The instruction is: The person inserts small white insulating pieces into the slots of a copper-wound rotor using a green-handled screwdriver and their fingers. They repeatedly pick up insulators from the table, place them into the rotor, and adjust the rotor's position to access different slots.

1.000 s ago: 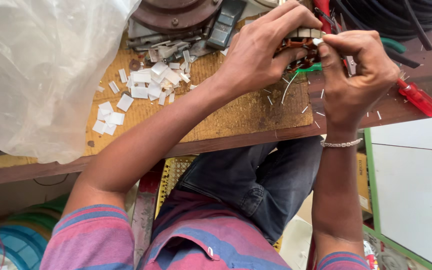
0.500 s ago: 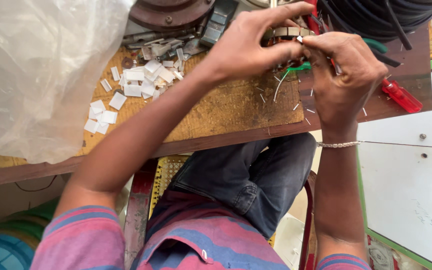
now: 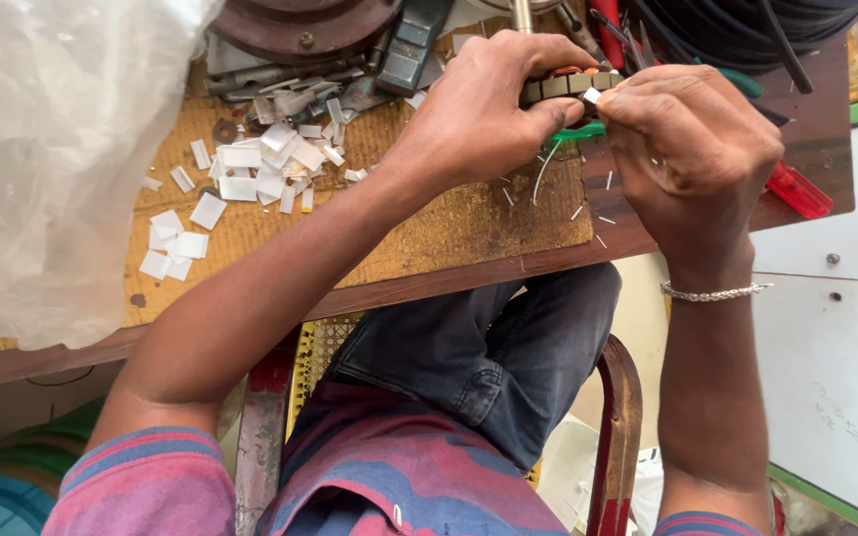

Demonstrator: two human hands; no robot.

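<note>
Head view: at upper centre of the frame the left hand (image 3: 479,119) closes around a small slotted metal core (image 3: 570,85), steadying it over the bench (image 3: 469,223) — the right hand (image 3: 692,159), fingertips pinched shut on a white paper slip (image 3: 593,95), meets its rim. Spare slips (image 3: 250,179) lie upper left, within reach.

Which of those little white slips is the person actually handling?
The single white slip pinched at the right hand's fingertips, against the slotted metal core; the other white slips lie loose on the bench.
</note>
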